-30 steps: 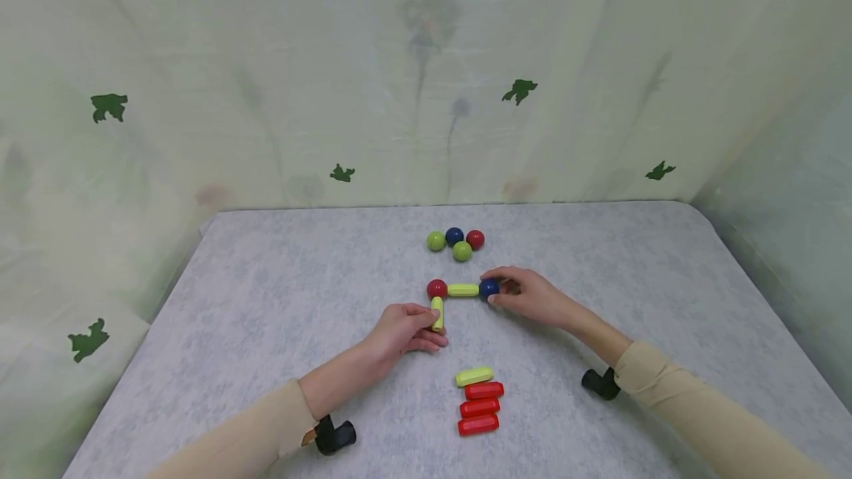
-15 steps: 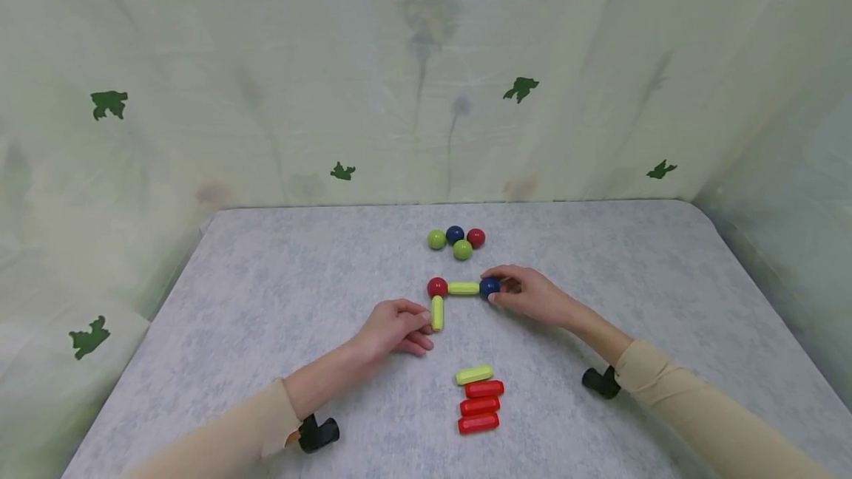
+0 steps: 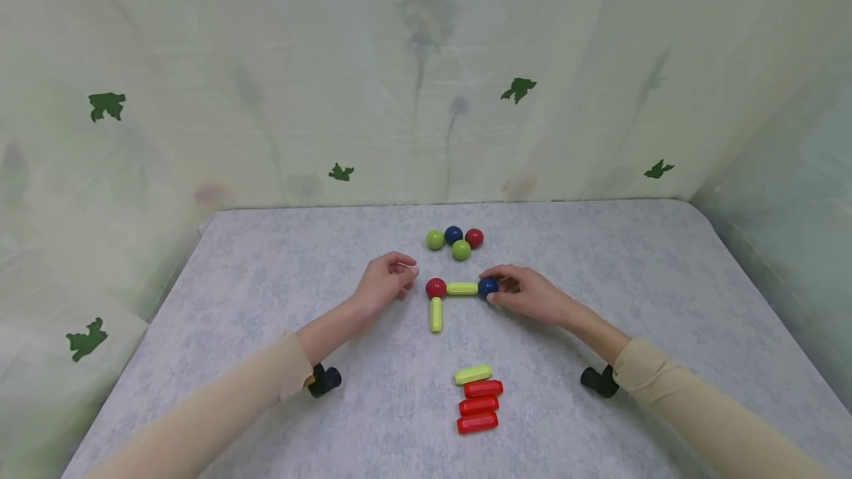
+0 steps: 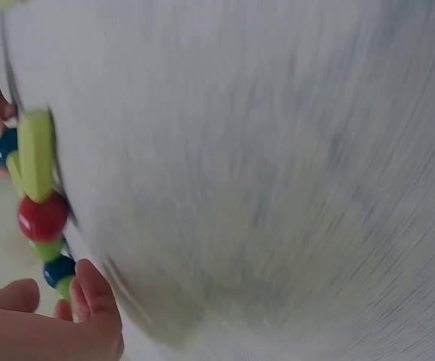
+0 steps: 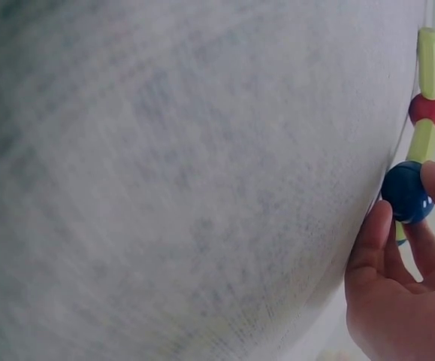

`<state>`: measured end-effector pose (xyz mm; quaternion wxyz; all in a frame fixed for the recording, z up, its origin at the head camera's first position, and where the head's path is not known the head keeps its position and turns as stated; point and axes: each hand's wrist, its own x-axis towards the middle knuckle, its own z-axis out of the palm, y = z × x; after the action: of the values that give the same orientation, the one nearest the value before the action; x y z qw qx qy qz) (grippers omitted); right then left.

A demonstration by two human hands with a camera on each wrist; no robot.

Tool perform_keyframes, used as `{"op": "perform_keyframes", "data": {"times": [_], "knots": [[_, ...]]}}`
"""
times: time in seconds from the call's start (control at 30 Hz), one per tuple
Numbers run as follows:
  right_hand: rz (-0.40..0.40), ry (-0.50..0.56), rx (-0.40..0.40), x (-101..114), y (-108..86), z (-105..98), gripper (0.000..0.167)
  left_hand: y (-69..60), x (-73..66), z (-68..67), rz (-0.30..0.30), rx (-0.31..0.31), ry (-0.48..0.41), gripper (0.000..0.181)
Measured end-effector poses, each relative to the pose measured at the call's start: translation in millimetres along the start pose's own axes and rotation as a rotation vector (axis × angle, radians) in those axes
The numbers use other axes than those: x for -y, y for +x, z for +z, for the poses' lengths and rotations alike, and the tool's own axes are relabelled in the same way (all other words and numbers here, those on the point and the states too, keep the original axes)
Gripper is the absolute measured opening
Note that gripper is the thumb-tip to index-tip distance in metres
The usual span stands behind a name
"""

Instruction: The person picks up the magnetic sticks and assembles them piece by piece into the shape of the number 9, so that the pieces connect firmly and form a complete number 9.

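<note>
My right hand [image 3: 532, 294] pinches a blue ball [image 3: 488, 287] between thumb and fingers, which the right wrist view shows close up. From that ball a yellow stick [image 3: 462, 289] runs left to a red ball [image 3: 435, 287]. A second yellow stick [image 3: 435, 316] extends from the red ball toward the front, forming a corner. Just left of the red ball, my left hand [image 3: 386, 283] hovers with nothing held, its fingers loosely bent. In the left wrist view the same red ball [image 4: 43, 216] appears beyond the fingers.
Behind the joined pieces lie two green balls [image 3: 435, 240], a blue ball [image 3: 453, 235] and a red ball [image 3: 475, 238]. Nearer the front, a yellow stick [image 3: 473, 374] and three red sticks [image 3: 478, 405] lie in a column on the grey table [image 3: 266, 257].
The left hand has let go of the front-pointing yellow stick, drawn back left, then risen toward the far side beside the red ball. The right hand keeps its place on the blue ball.
</note>
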<state>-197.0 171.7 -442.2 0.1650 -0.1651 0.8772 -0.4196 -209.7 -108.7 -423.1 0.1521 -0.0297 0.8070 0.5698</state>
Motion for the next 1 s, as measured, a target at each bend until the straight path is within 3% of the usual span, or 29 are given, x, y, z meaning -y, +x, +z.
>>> {"op": "perform_keyframes", "data": {"times": [0.23,0.4,0.5,0.6,0.8,1.0], "knots": [[0.001,0.009,0.005,-0.5,-0.1,0.4,0.040,43.2,2.1,-1.9,0.220,-0.039,0.175,0.037],[0.016,0.012,0.007,1.5,0.2,0.7,0.040,62.8,1.3,-4.2,0.327,0.059,0.258,0.044],[0.019,0.011,0.008,2.6,0.1,0.5,0.040,69.1,0.0,-5.1,0.344,0.125,0.314,0.048],[0.021,0.008,0.007,2.6,-0.4,-0.3,0.040,73.8,-1.6,-4.0,0.349,0.152,0.363,0.049],[0.008,0.005,0.006,0.7,-0.3,-0.8,0.039,78.8,-5.3,2.1,0.358,0.126,0.437,0.046],[0.008,0.004,0.002,-0.7,0.5,0.1,0.039,78.9,-5.8,4.8,0.350,0.080,0.428,0.038]]}}
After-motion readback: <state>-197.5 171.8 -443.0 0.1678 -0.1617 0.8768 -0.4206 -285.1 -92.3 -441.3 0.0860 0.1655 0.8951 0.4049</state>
